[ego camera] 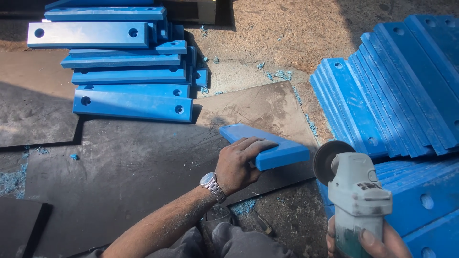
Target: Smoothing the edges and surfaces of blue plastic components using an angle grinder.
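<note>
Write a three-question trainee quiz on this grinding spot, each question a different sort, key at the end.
1. True or false: the left hand rests on the flat blue plastic bar lying on the dark rubber mat.
2. Which does the right hand hold? A) a hammer B) a grey handheld angle grinder C) a paintbrush
3. Fill the gap: the stacked blue bars with round holes lie at the ___ of the view.

Key
1. True; the hand's grip covers the bar's near end.
2. B; its dark round disc is beside the bar, and whether they touch cannot be told.
3. Top left.
</note>
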